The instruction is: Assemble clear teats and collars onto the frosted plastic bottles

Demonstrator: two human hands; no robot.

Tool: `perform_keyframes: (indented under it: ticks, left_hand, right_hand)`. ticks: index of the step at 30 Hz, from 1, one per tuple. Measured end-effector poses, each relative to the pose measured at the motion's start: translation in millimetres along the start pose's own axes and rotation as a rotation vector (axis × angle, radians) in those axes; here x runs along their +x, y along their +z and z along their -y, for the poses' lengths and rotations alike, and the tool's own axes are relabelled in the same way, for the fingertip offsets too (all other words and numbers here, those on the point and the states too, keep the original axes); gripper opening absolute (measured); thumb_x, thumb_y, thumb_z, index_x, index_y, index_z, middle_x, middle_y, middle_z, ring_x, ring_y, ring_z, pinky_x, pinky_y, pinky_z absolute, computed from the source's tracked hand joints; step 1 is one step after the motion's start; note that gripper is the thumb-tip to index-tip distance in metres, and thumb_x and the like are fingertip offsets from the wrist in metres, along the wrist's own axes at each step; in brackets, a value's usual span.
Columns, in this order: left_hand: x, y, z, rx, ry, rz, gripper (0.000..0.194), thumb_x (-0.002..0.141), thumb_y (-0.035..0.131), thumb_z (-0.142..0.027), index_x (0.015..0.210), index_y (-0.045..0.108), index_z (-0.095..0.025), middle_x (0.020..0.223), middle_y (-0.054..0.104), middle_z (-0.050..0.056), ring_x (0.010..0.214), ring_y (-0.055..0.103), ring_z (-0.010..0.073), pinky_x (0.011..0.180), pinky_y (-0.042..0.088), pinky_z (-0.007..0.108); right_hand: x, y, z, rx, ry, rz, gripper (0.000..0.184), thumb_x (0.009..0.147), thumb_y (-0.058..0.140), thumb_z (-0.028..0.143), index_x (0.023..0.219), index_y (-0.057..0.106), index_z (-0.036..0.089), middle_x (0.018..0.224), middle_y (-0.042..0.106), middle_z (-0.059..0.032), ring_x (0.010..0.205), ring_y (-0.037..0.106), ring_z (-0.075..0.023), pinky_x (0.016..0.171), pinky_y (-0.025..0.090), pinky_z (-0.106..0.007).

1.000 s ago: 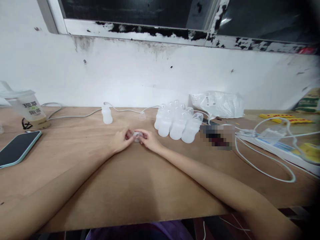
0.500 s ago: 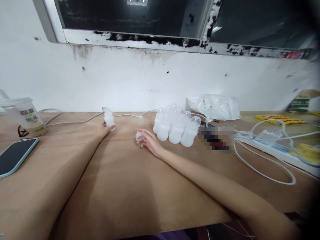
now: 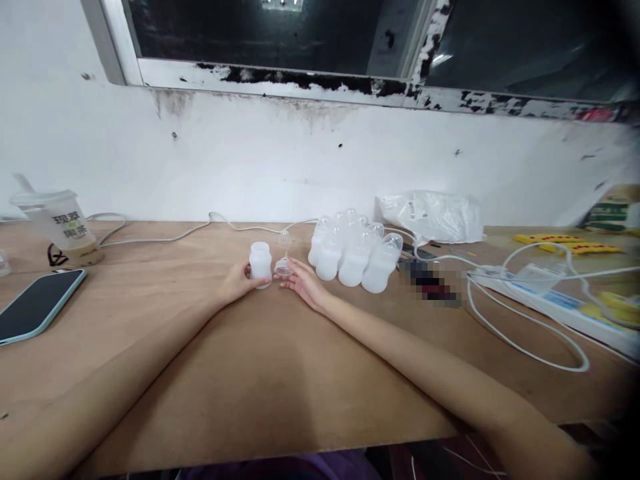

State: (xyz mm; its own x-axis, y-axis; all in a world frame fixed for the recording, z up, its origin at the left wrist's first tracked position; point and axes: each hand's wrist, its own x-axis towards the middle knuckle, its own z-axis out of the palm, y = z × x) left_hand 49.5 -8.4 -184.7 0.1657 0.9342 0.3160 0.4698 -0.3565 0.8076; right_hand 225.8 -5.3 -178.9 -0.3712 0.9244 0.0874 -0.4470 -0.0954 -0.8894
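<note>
My left hand (image 3: 238, 283) is closed around the lower part of a frosted white baby bottle (image 3: 261, 261), which stands upright without a top. Just to its right, my right hand (image 3: 305, 283) pinches a clear bottle nipple (image 3: 284, 267), wide rim down and tip up. The nipple and the bottle are close together but look apart. Behind the nipple, a small clear dome cap (image 3: 285, 239) sits on the table. Several capped baby bottles (image 3: 356, 263) stand in a tight cluster to the right of my right hand.
On the left are a drink cup (image 3: 67, 227) and a phone (image 3: 40, 305). A white plastic bag (image 3: 433, 217) lies against the wall behind the bottles. At the right, a power strip (image 3: 565, 303) has looped white cables, with yellow packets (image 3: 567, 244) behind it.
My left hand let go of the nipple, reached back left to the lone bottle and brought it right, beside the nipple. My right hand kept the nipple and turned it tip up.
</note>
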Motion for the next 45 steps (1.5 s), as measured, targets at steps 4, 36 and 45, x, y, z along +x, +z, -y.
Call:
perform_keyframes:
  ticks: [4, 36, 45]
  left_hand:
    - [1, -0.4, 4, -0.007, 0.017, 0.011, 0.054, 0.058, 0.062, -0.042, 0.102, 0.05, -0.014, 0.099, 0.06, 0.009, 0.088, 0.056, 0.0228, 0.074, 0.044, 0.035]
    - [-15, -22.3, -10, 0.389, 0.208, 0.1, 0.051, 0.062, 0.056, -0.046, 0.107, 0.051, -0.023, 0.094, 0.057, 0.001, 0.079, 0.054, 0.0172, 0.066, 0.042, 0.026]
    - [-12, -23.6, -8, 0.251, 0.037, 0.165, 0.045, 0.06, 0.056, -0.046, 0.097, 0.056, -0.021, 0.091, 0.06, 0.001, 0.077, 0.056, 0.0188, 0.064, 0.043, 0.027]
  right_hand:
    - [-1, 1, 1, -0.005, 0.005, 0.007, 0.019, 0.069, 0.057, 0.028, 0.084, 0.05, 0.017, 0.079, 0.059, -0.0022, 0.067, 0.058, -0.0117, 0.056, 0.044, -0.023]
    - [4, -26, 11, -0.511, -0.259, 0.308, 0.038, 0.057, 0.066, 0.014, 0.092, 0.051, 0.021, 0.114, 0.049, -0.0039, 0.103, 0.046, -0.0158, 0.089, 0.035, -0.034]
    - [3, -25, 9, -0.479, -0.277, 0.377, 0.031, 0.059, 0.063, 0.013, 0.087, 0.053, 0.02, 0.11, 0.051, -0.0034, 0.103, 0.046, -0.0146, 0.091, 0.032, -0.033]
